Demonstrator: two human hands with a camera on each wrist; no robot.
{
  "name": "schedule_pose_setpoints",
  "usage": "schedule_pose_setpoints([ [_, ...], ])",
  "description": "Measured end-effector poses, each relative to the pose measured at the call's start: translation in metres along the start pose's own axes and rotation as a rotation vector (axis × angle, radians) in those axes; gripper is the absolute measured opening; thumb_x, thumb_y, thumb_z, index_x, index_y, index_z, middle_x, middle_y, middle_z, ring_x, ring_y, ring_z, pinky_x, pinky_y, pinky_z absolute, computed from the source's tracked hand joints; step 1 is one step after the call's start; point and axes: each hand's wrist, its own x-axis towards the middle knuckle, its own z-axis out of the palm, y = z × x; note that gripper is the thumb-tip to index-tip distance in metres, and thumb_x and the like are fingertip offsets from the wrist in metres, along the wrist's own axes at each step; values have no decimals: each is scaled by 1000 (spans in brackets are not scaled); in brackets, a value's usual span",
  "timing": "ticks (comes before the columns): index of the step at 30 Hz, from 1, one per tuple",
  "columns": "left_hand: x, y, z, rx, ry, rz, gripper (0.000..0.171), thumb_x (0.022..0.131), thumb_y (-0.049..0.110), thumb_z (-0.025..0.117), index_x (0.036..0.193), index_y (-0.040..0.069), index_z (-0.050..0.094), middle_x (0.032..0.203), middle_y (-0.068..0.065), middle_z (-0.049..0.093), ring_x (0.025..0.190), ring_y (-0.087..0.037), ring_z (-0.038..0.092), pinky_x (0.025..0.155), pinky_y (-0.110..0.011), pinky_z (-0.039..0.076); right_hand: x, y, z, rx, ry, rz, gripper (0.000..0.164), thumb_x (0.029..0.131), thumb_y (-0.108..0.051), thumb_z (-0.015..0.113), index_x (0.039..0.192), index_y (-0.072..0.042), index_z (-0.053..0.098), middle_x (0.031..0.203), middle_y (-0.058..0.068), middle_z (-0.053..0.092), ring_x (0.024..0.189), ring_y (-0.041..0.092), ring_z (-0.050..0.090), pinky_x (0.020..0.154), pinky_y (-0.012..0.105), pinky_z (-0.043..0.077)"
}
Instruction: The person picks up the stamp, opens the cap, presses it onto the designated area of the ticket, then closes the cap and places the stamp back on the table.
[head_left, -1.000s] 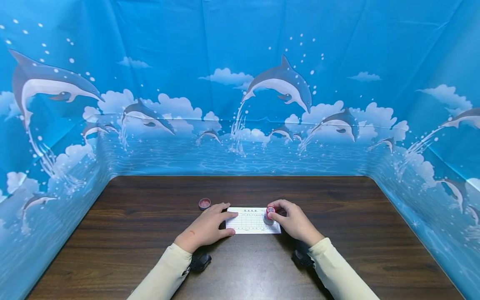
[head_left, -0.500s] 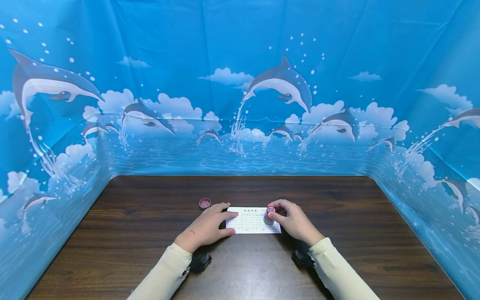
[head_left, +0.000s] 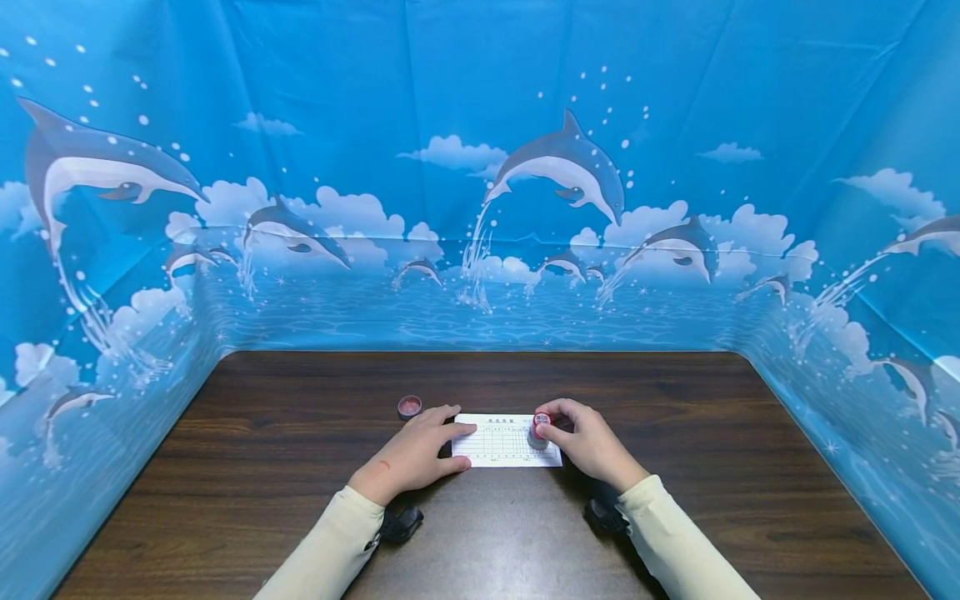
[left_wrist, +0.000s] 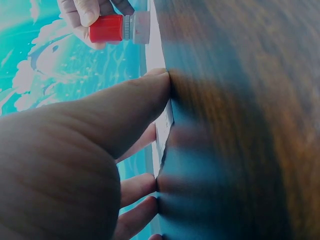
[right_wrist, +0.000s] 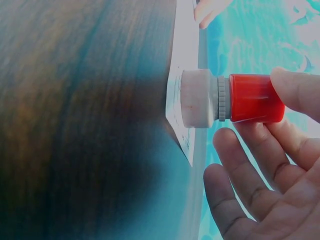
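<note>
While left fingers straight on the paper, right fingers around the red stamp.

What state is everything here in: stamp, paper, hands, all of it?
Printed form: lying printed side up on the table.
Stamp: upright, base on the form.
Small round dish: uncovered, reddish inside.
Left hand: fingers spread, resting on the form's left end.
Right hand: gripping the stamp's red handle.
Backdrop: hung up, creased.

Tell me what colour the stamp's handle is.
The stamp's handle is bright red, shown best in the right wrist view.
</note>
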Motion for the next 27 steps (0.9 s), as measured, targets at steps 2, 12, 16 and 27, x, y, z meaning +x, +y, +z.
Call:
schedule_pose_setpoints([
  [2, 0, 0, 0, 1, -1, -3, 54, 96, 43, 74, 145, 23, 63, 160, -12, 44, 149, -35, 39, 117, -56, 37, 0, 0, 0, -1, 1, -2, 16, 95, -17, 77, 111, -14, 74, 101, -2, 70, 89, 16, 61, 86, 40, 53],
  [12, 0, 0, 0, 1, 1, -2, 55, 96, 42, 74, 145, 22, 63, 160, -12, 44, 149, -35, 39, 117, -56, 37, 1, 0, 0, 3, -7, 0, 16, 96, -18, 76, 111, -14, 73, 102, -2, 71, 90, 16, 61, 86, 39, 53],
  [16, 0, 0, 0, 0, 2, 0, 55, 96, 43, 74, 146, 22, 62, 160, -12, 44, 149, -35, 38, 117, -56, 37, 1, 1, 0, 5, -8, 0, 16, 96, -18, 76, 111, -14, 73, 101, -2, 70, 89, 15, 61, 84, 38, 52],
  [27, 0, 0, -1, 2, 3, 2, 54, 96, 42, 74, 145, 22, 63, 160, -13, 44, 148, -36, 39, 117, -57, 37, 2, 2, 0, 5, -6, -12, 16, 96, -17, 75, 111, -13, 73, 100, -2, 70, 88, 14, 60, 81, 36, 51],
])
